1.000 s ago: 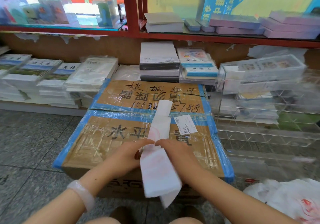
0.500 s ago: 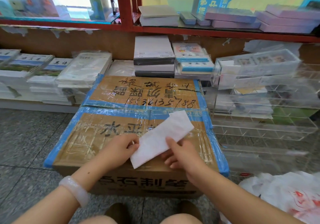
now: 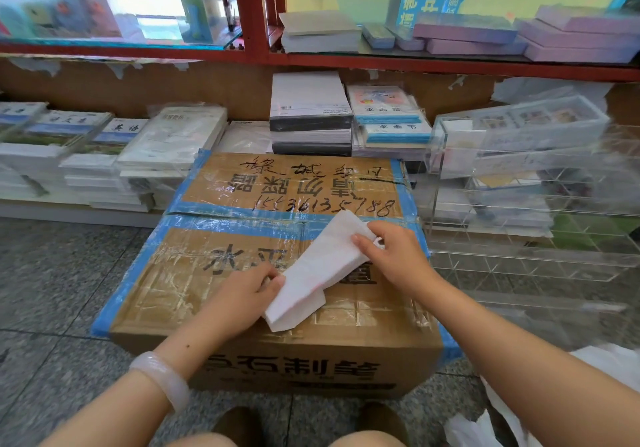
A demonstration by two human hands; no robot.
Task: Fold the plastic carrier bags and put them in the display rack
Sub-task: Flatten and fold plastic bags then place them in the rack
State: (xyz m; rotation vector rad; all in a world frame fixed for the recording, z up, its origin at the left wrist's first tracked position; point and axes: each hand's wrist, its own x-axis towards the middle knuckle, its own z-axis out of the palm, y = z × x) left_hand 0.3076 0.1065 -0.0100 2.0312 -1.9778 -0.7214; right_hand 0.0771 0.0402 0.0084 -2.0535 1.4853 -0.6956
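A white plastic carrier bag (image 3: 320, 266), folded into a narrow strip, lies slanted on top of a taped cardboard box (image 3: 242, 280). My left hand (image 3: 247, 294) pinches the strip's near lower end. My right hand (image 3: 391, 256) grips its far upper end, fingers curled over the edge. The clear acrylic display rack (image 3: 533, 238) with small compartments stands on the floor just right of the box. More white carrier bags (image 3: 491, 426) lie loose on the floor at the lower right.
Stacks of wrapped exercise books (image 3: 114, 155) and paper reams (image 3: 310, 114) line the low ledge behind the box. A red-framed glass counter (image 3: 252, 31) rises above them. Grey stone floor (image 3: 62, 284) spreads to the left. My knees and shoes show at the bottom edge.
The hanging strip was folded shorter and laid slanted on the box. My right hand slid from under the strip's middle up to its far end; the left keeps the near end.
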